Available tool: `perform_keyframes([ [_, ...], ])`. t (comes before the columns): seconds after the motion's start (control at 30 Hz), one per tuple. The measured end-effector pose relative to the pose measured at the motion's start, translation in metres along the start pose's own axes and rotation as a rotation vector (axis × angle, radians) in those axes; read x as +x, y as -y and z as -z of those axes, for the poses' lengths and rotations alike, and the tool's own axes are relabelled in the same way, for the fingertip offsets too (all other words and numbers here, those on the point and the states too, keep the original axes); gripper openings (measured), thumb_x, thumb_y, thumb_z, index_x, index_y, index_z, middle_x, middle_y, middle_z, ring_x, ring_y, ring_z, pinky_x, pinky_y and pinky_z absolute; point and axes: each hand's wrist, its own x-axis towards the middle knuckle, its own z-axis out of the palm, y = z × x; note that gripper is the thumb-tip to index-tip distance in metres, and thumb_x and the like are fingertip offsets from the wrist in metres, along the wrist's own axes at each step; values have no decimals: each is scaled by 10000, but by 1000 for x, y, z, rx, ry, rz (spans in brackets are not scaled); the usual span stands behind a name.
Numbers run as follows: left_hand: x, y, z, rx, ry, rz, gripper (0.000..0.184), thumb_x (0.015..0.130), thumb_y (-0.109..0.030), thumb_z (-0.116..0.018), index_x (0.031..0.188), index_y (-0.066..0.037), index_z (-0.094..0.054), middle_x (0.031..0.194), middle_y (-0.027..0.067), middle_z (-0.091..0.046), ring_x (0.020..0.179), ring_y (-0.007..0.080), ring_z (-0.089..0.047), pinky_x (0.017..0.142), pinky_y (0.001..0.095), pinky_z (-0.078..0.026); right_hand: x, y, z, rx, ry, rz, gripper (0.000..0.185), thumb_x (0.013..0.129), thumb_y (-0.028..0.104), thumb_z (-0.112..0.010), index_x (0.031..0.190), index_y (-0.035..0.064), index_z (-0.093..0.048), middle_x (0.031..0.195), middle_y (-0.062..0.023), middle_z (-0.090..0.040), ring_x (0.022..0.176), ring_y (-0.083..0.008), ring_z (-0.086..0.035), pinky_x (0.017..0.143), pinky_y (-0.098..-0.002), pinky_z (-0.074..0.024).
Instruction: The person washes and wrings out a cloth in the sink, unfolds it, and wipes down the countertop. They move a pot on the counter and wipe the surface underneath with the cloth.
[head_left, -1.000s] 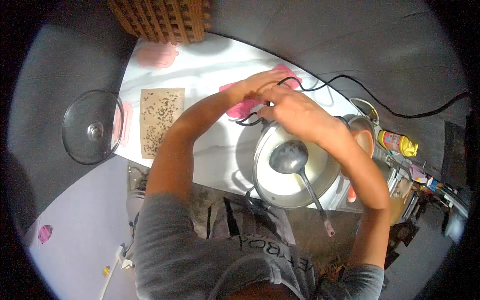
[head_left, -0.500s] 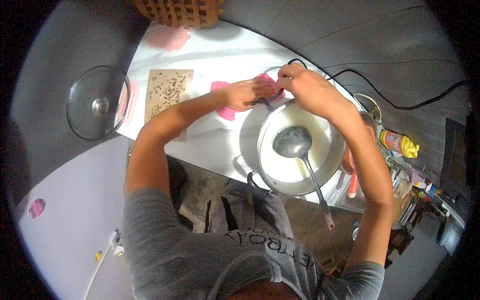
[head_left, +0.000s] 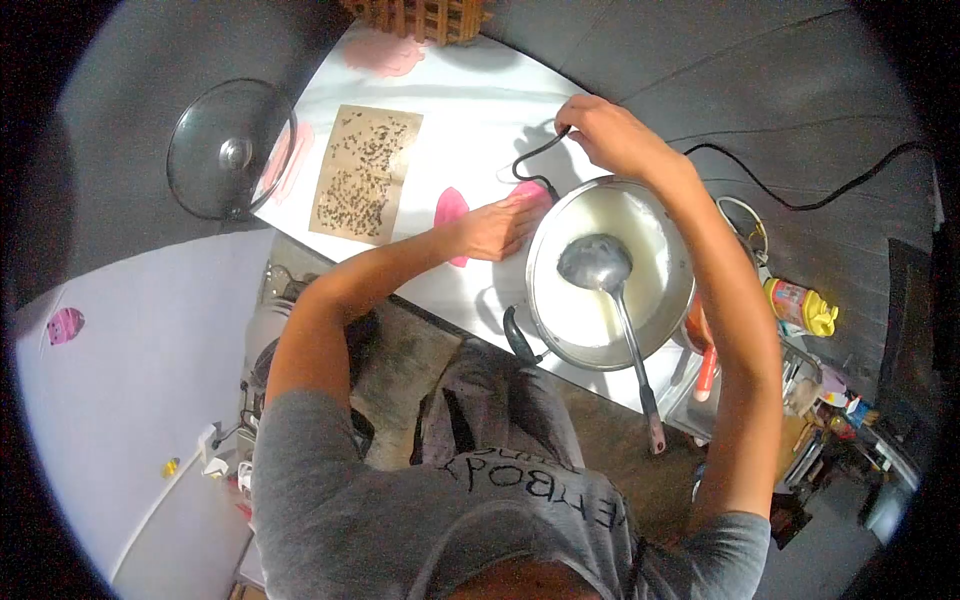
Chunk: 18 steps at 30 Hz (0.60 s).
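A wide metal pot (head_left: 540,300) holds a white liquid, and a ladle (head_left: 598,265) rests in it with its handle over the near rim. My left hand (head_left: 492,230) is just left of the pot, its fingers together on a pink cloth (head_left: 452,222) that shows on both sides of the hand. Beyond the pot, my right hand (head_left: 610,130) is closed, fingertips pinching a black cord (head_left: 522,160) that curves down toward the pot's far-left rim.
A brown sheet with dark specks (head_left: 368,175) lies on the white table (head_left: 470,110). A glass lid (head_left: 235,155) is at the left, a woven basket (head_left: 430,18) at the far edge. A yellow-capped container (head_left: 800,305) and assorted items stand at right.
My left hand has moved nearer to me with the pink cloth, away from the cord. My right hand has drawn the cord farther off, so more of it shows. The view has shifted.
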Motion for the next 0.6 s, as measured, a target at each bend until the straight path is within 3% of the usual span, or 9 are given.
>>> perform_keyframes([
  [0.07, 0, -9, 3, -74, -19, 51, 456, 795, -168, -479, 1148, 121, -486, 1300, 263, -395, 1297, 364, -274, 1100, 455, -164, 6, 0, -1, -9, 33, -20, 163, 783, 6, -551, 940, 19, -593, 988, -133, -574, 955, -327, -551, 817, -401, -448],
  [0.13, 0, -24, 5, -59, 2, 187, 647, 825, -276, -531, 1333, 42, -287, 1381, 233, -287, 1309, 343, -244, 1102, 418, -169, 8, -4, -3, -16, 36, -11, 168, 787, 0, -543, 946, 19, -593, 1002, -139, -579, 964, -328, -549, 833, -402, -437],
  [0.3, -24, -69, -5, -209, -55, 374, 544, 815, -209, -465, 1258, 97, -388, 1368, 262, -294, 1306, 383, -243, 1074, 493, -203, 18, -15, -10, 10, 101, -39, 191, 785, 5, -540, 968, 25, -590, 1029, -150, -578, 980, -324, -546, 848, -390, -429],
  [0.37, -34, -85, -8, -162, -36, 357, 583, 853, -261, -457, 1306, 80, -322, 1386, 260, -267, 1309, 368, -251, 1075, 489, -197, 22, -16, -12, -12, 83, -5, 171, 788, 74, -575, 955, 72, -611, 967, -147, -589, 934, -325, -569, 792, -412, -448],
  [0.4, -40, -98, -11, -346, -194, 372, 619, 880, -330, -460, 1349, 28, -276, 1409, 247, -232, 1314, 357, -245, 1072, 490, -200, 22, -12, -12, -38, 123, -65, 178, 807, 56, -540, 974, 33, -596, 1039, -159, -586, 974, -323, -553, 833, -406, -430],
  [0.43, -42, -112, -22, -346, -189, 372, 619, 880, -330, -460, 1349, 28, -276, 1409, 247, -232, 1314, 357, -245, 1072, 490, -200, 24, -9, -10, -34, 120, -66, 178, 807, 56, -540, 974, 33, -596, 1039, -159, -586, 974, -323, -553, 833, -406, -430],
  [0.47, -41, -127, -34, -632, -255, 599, 616, 877, -316, -483, 1359, 5, -271, 1399, 240, -257, 1302, 349, -269, 1065, 465, -224, 26, -9, -9, -11, 156, -75, 195, 817, 64, -531, 1000, 42, -592, 1067, -156, -580, 984, -320, -551, 838, -405, -429],
  [0.57, -38, -147, -30, -560, -300, 700, 667, 821, -197, -580, 1383, -48, -254, 1331, 224, -378, 1243, 328, -360, 1025, 390, -307, 12, -2, -4, -9, 195, -76, 263, 839, 84, -511, 1094, 62, -574, 1136, -155, -564, 1010, -325, -548, 866, -399, -426],
  [0.6, -38, -153, -13, -580, -157, 790, 650, 801, -158, -591, 1362, -32, -288, 1278, 224, -426, 1207, 329, -395, 1005, 377, -328, 0, 0, -2, 14, 71, -18, 282, 842, 82, -505, 1117, 63, -567, 1135, -160, -566, 1012, -330, -550, 876, -397, -427],
])
